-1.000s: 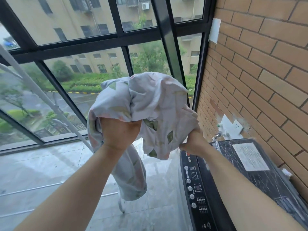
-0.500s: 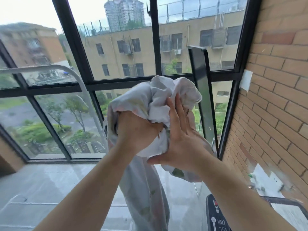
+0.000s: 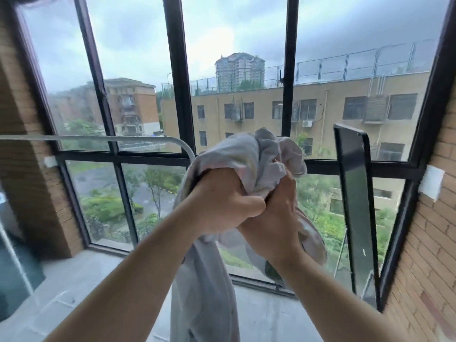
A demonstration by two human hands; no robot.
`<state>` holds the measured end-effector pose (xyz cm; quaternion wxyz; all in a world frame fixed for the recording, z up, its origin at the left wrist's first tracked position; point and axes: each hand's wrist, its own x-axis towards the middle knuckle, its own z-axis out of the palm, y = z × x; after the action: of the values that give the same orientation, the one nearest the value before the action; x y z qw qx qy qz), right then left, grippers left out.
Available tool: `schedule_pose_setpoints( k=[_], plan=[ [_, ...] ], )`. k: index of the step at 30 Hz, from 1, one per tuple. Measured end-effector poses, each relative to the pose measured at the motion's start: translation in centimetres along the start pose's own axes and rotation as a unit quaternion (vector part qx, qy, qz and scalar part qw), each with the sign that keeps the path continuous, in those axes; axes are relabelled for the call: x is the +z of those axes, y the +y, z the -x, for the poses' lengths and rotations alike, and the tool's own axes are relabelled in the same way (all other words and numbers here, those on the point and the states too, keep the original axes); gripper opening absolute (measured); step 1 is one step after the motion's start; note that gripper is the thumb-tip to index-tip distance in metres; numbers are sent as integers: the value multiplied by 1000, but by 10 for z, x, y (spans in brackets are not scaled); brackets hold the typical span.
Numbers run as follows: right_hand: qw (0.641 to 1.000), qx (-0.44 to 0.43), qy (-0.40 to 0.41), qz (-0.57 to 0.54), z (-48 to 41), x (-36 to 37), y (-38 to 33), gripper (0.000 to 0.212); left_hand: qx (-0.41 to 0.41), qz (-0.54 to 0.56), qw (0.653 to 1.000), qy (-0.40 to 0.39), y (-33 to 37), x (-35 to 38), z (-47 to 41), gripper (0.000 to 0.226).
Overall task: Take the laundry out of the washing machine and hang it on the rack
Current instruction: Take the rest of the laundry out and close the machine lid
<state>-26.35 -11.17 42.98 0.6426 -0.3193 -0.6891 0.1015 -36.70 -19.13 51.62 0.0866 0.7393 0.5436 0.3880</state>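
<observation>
A crumpled pale cloth with a faint leaf print (image 3: 259, 159) is bunched up at chest height in front of the window. My left hand (image 3: 222, 198) grips the bunch from the left, fingers curled tight. My right hand (image 3: 276, 218) grips it from the right, pressed against the left hand. A long tail of the cloth (image 3: 204, 292) hangs down between my forearms. The grey metal rail of the rack (image 3: 103, 138) runs level at the left and bends down just left of the cloth. The washing machine is out of view.
Black-framed windows (image 3: 177, 95) fill the front. An opened window sash (image 3: 355, 206) juts inward at the right. A brick wall (image 3: 429, 243) closes the right side, a brick pillar (image 3: 22, 169) the left. Grey tiled floor (image 3: 74, 292) lies below.
My view has lifted from the washing machine to the window and rack rail. My right hand went from flat against the bunch to gripping it beside the left hand.
</observation>
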Motion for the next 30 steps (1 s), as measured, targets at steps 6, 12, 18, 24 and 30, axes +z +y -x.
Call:
schedule_pose_setpoints(
  k=[6, 12, 18, 24, 30],
  plan=[
    [999, -25, 27, -38, -24, 36, -18, 80, -57, -52, 997, 19, -12, -29, 12, 31],
    [993, -98, 67, -14, -50, 72, -36, 72, -73, -174, 979, 79, -37, -61, 26, 40],
    [979, -70, 167, -93, -96, 97, -75, 69, 99, -477, 831, 270, -101, -70, 57, 49],
    [976, -62, 155, -141, -114, 130, -110, 69, 146, -504, 706, 476, -171, -59, 100, 56],
    [968, -36, 170, -180, -115, 157, -126, 60, -229, 228, 882, 344, -196, -55, 128, 138]
  ],
)
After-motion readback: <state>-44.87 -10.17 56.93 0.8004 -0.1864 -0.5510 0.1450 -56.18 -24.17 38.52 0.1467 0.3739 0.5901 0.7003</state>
